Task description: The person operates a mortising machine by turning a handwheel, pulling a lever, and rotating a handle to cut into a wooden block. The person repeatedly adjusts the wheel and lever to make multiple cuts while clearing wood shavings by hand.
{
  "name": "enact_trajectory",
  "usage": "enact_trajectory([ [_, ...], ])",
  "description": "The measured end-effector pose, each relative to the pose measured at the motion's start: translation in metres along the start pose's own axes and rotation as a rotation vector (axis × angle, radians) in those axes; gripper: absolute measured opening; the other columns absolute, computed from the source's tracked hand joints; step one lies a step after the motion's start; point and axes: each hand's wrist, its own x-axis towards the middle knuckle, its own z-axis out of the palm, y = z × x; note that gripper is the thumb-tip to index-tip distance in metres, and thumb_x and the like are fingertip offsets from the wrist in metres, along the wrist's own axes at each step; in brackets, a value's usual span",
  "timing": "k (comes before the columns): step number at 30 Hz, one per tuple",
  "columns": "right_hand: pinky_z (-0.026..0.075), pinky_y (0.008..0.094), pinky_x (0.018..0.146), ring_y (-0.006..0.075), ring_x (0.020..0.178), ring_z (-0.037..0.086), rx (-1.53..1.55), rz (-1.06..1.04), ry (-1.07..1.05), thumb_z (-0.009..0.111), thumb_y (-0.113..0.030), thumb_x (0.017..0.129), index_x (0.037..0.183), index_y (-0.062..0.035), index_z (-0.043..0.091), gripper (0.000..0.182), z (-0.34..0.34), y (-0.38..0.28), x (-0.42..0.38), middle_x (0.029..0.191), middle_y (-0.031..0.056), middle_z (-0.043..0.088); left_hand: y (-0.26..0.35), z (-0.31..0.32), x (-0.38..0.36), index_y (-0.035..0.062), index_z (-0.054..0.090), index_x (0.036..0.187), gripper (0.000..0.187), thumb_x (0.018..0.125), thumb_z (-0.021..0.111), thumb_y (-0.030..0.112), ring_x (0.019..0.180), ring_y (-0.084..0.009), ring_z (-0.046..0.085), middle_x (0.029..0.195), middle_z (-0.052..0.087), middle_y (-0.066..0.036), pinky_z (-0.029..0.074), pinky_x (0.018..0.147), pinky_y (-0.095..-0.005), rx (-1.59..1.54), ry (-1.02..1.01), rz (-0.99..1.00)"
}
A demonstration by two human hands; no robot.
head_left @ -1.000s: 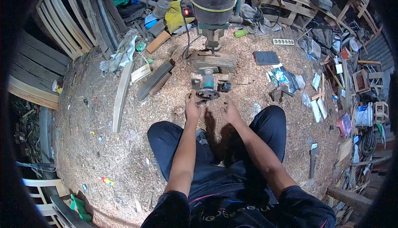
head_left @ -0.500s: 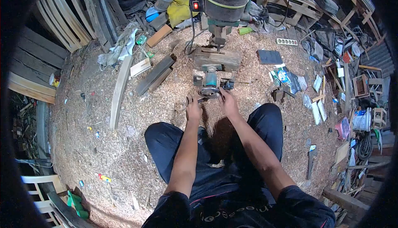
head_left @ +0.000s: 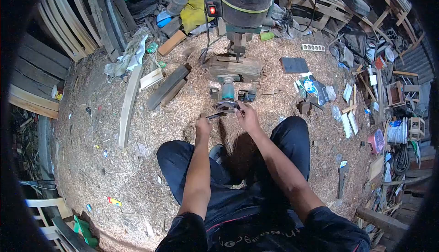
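Note:
In the head view, my left hand (head_left: 203, 126) is closed around one end of a dark bar-like tool (head_left: 215, 115); its far end reaches the wheel's edge. My right hand (head_left: 248, 117) has its fingers closed at the right rim of a round metal wheel (head_left: 225, 107). That wheel sits at the near end of a teal cylindrical body (head_left: 227, 90). Behind it a weathered wooden block (head_left: 235, 68) lies under the spindle of a large dark green machine (head_left: 247, 5) with a lit red switch (head_left: 212, 10).
Wood shavings cover the ground. Dark timbers (head_left: 169, 87) and a long pale board (head_left: 130, 108) lie to the left. A dark slab (head_left: 294, 65), a power strip (head_left: 313, 48) and plastic packaging (head_left: 313, 87) lie to the right. Scrap wood lines the edges.
My left hand has drawn back and slightly left from the wheel, and more of the bar now shows. The right hand stays at the rim, a little lower. The view has shifted slightly.

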Motion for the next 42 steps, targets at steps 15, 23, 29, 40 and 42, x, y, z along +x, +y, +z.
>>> enact_trajectory([
  [15, 0.053, 0.0446, 0.07, 0.0426, 0.081, 0.066, 0.017, -0.059, 0.03, 0.064, -0.011, 0.093, 0.119, 0.0027, 0.064, 0.029, -0.002, -0.004, 0.001, 0.09, 0.028, 0.064, 0.021, 0.029, -0.022, -0.0152, 0.03, 0.144, 0.073, 0.082, 0.059, 0.009, 0.15, -0.043, 0.007, 0.159, 0.014, -0.03, 0.01, 0.124, -0.0468, 0.067, 0.017, 0.002],
  [23, 0.052, 0.0476, 0.074, 0.0459, 0.088, 0.065, -0.089, -0.049, -0.075, 0.059, -0.004, 0.093, 0.119, 0.002, 0.064, 0.028, 0.006, -0.002, 0.01, 0.098, 0.0303, 0.064, -0.051, 0.048, 0.011, -0.0105, 0.026, 0.149, 0.075, 0.081, 0.055, 0.002, 0.15, -0.0427, 0.01, 0.162, 0.001, -0.029, 0.018, 0.123, -0.0383, -0.013, -0.246, -0.036],
  [29, 0.052, 0.0455, 0.075, 0.0469, 0.087, 0.065, -0.06, -0.021, -0.071, 0.061, -0.003, 0.091, 0.12, 0.0024, 0.065, 0.03, 0.006, -0.004, 0.012, 0.097, 0.0307, 0.065, -0.033, 0.04, 0.004, -0.0075, 0.023, 0.152, 0.078, 0.086, 0.058, 0.017, 0.15, -0.042, 0.011, 0.162, 0.005, -0.028, 0.017, 0.122, -0.0463, 0.056, -0.308, -0.082],
  [40, 0.051, 0.0476, 0.071, 0.0468, 0.083, 0.064, -0.09, -0.043, -0.062, 0.062, -0.005, 0.091, 0.117, 0.004, 0.065, 0.028, 0.015, 0.001, 0.005, 0.091, 0.0292, 0.064, -0.028, 0.047, -0.015, -0.0022, 0.002, 0.156, 0.109, 0.077, 0.068, 0.031, 0.154, -0.0331, -0.001, 0.165, 0.0, -0.021, 0.007, 0.124, -0.0468, 0.241, -0.426, -0.195],
  [42, 0.051, 0.0472, 0.071, 0.0467, 0.083, 0.064, -0.032, -0.041, -0.053, 0.063, -0.005, 0.091, 0.116, 0.004, 0.065, 0.027, 0.022, 0.004, 0.011, 0.091, 0.0295, 0.064, -0.031, 0.048, -0.003, -0.0003, 0.002, 0.157, 0.11, 0.076, 0.069, 0.032, 0.154, -0.0311, -0.001, 0.166, -0.001, -0.019, 0.007, 0.124, -0.0454, 0.272, -0.534, -0.229],
])
